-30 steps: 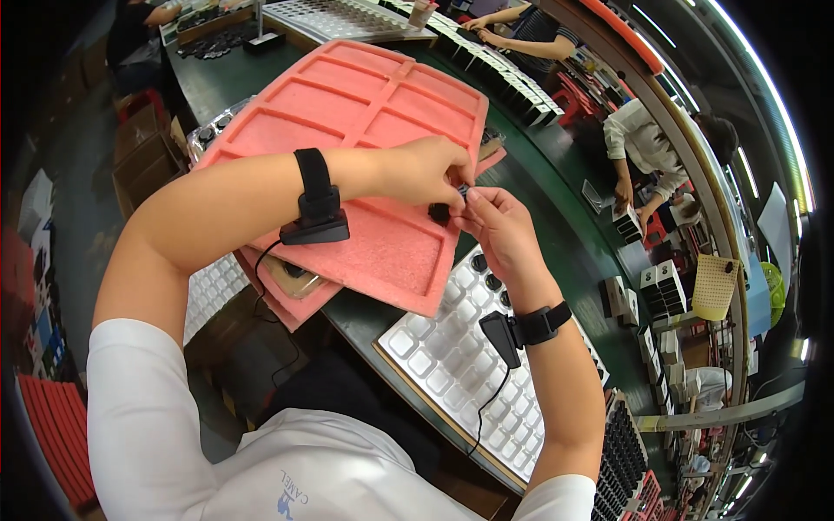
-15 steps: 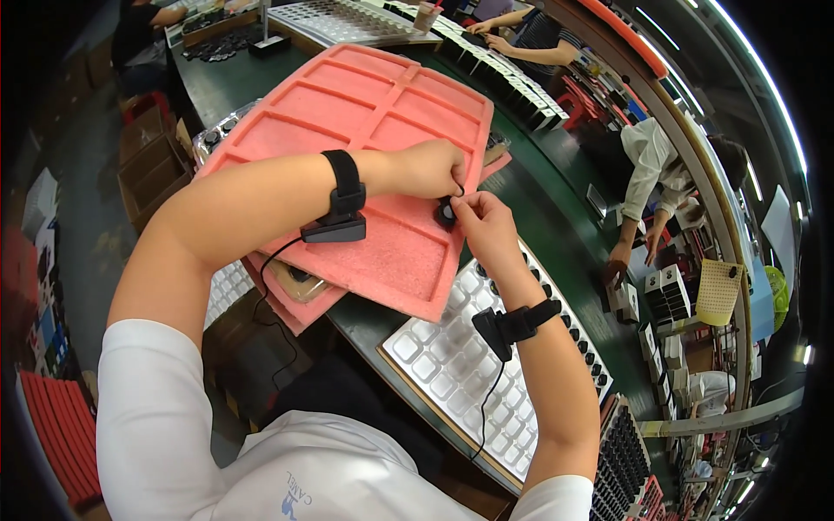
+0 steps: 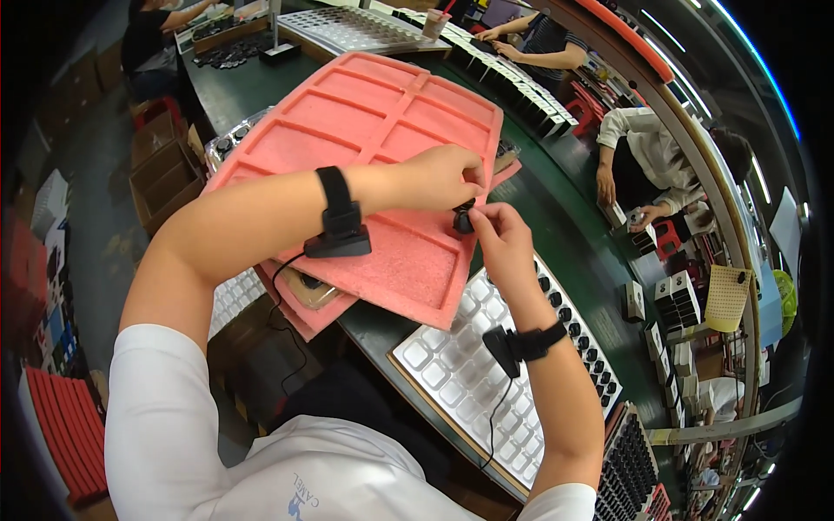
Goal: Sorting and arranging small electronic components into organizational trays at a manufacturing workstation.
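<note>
At centre, a small black piece (image 3: pixel 463 221) is pinched by the right hand (image 3: pixel 507 241) over a pink tray (image 3: pixel 404 265); whether the left hand (image 3: pixel 445 176), curled alongside, grips too I cannot tell. Nearby lies a white tray (image 3: pixel 459 352).

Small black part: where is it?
Head view, right of centre: the small black part is between left hand and right hand, near the pink tray's right edge.
</note>
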A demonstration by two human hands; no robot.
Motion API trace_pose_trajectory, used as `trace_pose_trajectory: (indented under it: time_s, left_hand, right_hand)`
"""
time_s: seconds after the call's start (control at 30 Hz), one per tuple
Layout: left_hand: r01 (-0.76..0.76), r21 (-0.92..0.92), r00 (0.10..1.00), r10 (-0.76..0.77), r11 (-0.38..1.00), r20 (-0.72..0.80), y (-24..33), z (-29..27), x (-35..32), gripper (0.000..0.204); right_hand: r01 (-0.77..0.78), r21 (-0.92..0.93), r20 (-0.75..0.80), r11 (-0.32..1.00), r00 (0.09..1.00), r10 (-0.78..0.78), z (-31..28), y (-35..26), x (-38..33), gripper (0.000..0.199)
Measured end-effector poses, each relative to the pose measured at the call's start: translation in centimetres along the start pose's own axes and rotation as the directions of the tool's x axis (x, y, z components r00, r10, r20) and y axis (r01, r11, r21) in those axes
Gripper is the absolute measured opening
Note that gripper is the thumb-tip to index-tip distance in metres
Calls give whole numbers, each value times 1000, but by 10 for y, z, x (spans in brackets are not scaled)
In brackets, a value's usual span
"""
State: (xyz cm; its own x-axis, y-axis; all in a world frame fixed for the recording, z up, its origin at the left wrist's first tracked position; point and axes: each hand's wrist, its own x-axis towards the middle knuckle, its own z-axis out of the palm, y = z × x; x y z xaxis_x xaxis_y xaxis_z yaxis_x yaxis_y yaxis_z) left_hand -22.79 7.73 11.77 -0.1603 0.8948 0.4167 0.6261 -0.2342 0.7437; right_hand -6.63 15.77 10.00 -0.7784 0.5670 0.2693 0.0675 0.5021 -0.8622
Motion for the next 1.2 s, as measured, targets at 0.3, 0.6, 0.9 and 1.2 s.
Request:
trace_pose_trajectory:
  time_s: [0.3, 0.6, 0.9, 1.2]
  left_hand:
    - [487, -550, 838, -186, 679, 512, 101, 15, -112, 34]
    - [564, -740, 798, -11, 366, 603, 96, 87, -156, 32]
    - [284, -897, 956, -22, 338, 294, 106, 140, -177, 35]
    - [444, -873, 896, -95, 200, 434, 121, 151, -179, 33]
  right_hand:
    - [275, 33, 53, 961, 959, -277, -33, -61, -128, 13]
    - [345, -40, 11, 938, 939, -345, -35, -45, -201, 26]
    - [314, -135, -267, 940, 902, -340, -26, -20, -249, 31]
    - [89, 465, -293, 881, 954, 58, -24, -27, -278, 25]
